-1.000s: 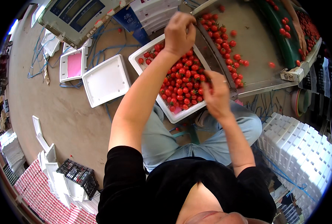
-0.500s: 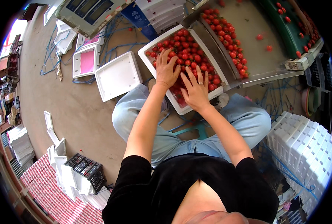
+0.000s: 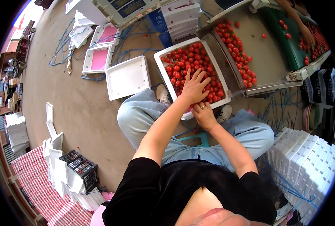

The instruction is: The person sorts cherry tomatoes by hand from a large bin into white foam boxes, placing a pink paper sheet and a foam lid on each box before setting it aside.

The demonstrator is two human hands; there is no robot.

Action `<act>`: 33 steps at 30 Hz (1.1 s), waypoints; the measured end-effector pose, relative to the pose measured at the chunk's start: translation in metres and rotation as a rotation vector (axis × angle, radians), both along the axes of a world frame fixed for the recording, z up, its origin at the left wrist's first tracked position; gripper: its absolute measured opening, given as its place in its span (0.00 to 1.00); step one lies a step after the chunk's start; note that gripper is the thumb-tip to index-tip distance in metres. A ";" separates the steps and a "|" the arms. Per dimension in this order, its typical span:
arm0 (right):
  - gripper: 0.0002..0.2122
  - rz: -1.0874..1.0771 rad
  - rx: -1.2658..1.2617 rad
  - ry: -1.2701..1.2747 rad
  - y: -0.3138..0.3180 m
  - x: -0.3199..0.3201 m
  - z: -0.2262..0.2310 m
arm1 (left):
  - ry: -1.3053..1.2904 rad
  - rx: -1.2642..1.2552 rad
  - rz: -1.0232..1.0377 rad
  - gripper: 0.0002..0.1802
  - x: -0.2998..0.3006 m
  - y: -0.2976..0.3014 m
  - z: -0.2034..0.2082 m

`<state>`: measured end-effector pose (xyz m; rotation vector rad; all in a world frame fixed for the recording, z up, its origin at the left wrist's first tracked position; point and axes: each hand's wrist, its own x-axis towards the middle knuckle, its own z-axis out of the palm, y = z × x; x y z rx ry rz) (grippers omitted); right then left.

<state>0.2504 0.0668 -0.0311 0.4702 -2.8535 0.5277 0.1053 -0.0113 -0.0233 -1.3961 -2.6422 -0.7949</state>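
Observation:
A white foam box (image 3: 160,62) filled with cherry tomatoes (image 3: 190,56) sits between my knees. My left hand (image 3: 195,87) lies open on the tomatoes in the near half, fingers spread. Just nearer to me, my right hand (image 3: 205,116) is at the box's near end with its fingers bent together. Its fingertips are partly hidden, so what they hold cannot be made out. A bit of pink lining shows by that near end.
A metal chute (image 3: 265,52) with more tomatoes meets the box's right side. Another person's hand (image 3: 308,37) is over the green belt (image 3: 278,35). A white lid (image 3: 128,78) lies left. White crates (image 3: 303,158) stack at right; a scale (image 3: 128,9) stands beyond.
My left hand has slid right and nearer across the tomatoes. My right hand has drawn back to the near end, its spread fingers now bent. The view has shifted slightly.

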 end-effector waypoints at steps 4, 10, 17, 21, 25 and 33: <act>0.08 0.010 -0.041 -0.005 -0.023 0.022 -0.010 | -0.054 0.087 0.024 0.21 0.033 -0.026 -0.010; 0.08 0.047 -0.239 -0.034 -0.008 0.039 0.025 | -0.091 0.071 0.269 0.17 0.049 -0.078 -0.017; 0.31 -0.326 0.006 -0.158 0.025 0.003 0.009 | 0.042 -0.071 0.079 0.24 -0.014 -0.047 -0.011; 0.34 -0.330 0.069 -0.165 0.014 -0.026 0.000 | 0.036 -0.156 0.113 0.30 -0.048 -0.041 -0.012; 0.32 -0.243 0.080 -0.181 -0.007 -0.016 0.003 | 0.079 -0.093 0.212 0.27 -0.029 -0.054 -0.025; 0.15 -0.194 -0.165 0.003 0.021 0.017 0.018 | -0.076 -0.001 0.315 0.26 0.078 -0.067 -0.020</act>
